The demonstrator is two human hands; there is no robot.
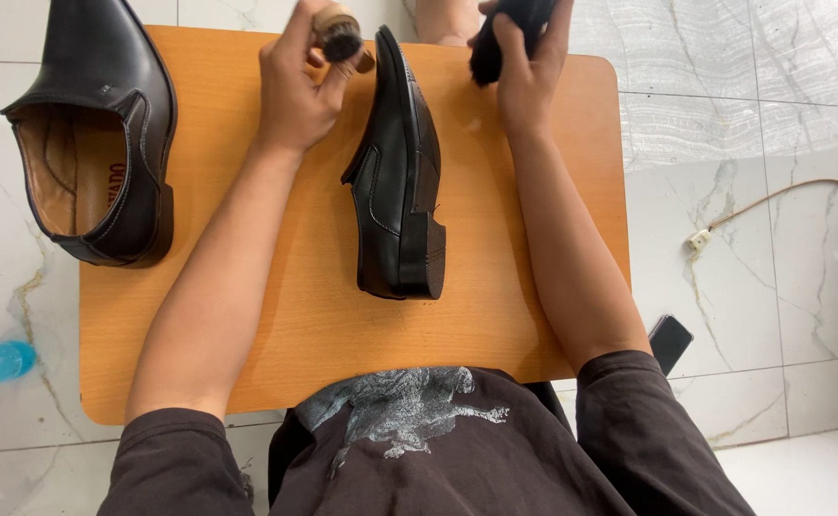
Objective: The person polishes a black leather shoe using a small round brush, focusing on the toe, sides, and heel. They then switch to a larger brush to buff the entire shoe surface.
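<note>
Head view: my left hand (294, 91) pinches a small round brush (339, 33) beside the black shoe (400, 182), which lies on its side mid-table (294, 315), sole edge exposed. My right hand (524, 67) clenches a dark cloth (500, 38). Another shoe (94, 134) sits at the table's left corner.

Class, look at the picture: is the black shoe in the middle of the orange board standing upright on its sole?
No. The middle shoe lies tipped on its side on the orange board, its sole edge and heel facing up.
</note>
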